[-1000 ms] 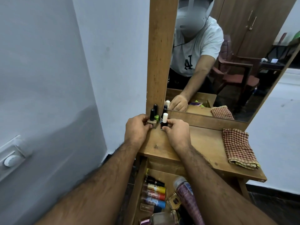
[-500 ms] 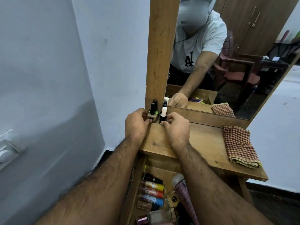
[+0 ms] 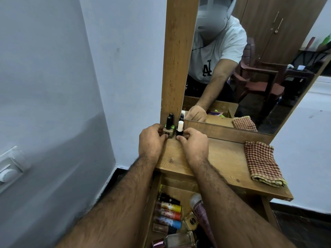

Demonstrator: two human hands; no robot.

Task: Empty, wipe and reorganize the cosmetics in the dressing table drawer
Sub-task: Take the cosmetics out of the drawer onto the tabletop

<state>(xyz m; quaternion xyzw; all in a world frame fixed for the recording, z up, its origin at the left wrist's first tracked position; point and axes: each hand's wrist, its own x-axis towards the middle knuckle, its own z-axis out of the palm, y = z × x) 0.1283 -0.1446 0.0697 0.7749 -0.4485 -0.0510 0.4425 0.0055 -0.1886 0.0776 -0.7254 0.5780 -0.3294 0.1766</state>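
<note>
You're in the emptying step, I judge: the drawer at 6 o'clock holds many bottles. On the surface, at 12 o'clock, your left hand pinches a beige nail-polish bottle; your right hand pinches a white-capped one. Next: release both upright, reach back down.

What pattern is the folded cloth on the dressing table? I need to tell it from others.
A red and cream check on the cloth, seen clearly in the head view.
</note>
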